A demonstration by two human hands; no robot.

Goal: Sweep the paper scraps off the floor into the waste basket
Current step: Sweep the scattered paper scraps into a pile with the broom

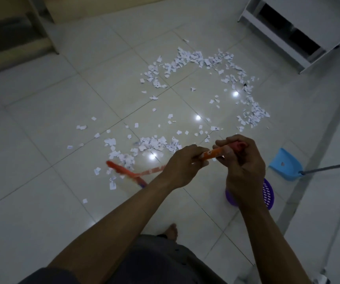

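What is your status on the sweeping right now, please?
Left hand and right hand both gripping orange broom. Paper scraps still spread over floor; purple waste basket and blue dustpan at right. Nothing blocking.

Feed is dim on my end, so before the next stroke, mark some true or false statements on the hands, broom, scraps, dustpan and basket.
1. Both hands grip the orange broom: left hand, right hand. True.
2. The paper scraps are already in the purple waste basket. False: they lie scattered on the tiled floor.
3. The blue dustpan rests on the floor right of the hands. True.
4. The broom head is blurred beside the nearest scraps. True.
5. The basket is blue. False: purple.
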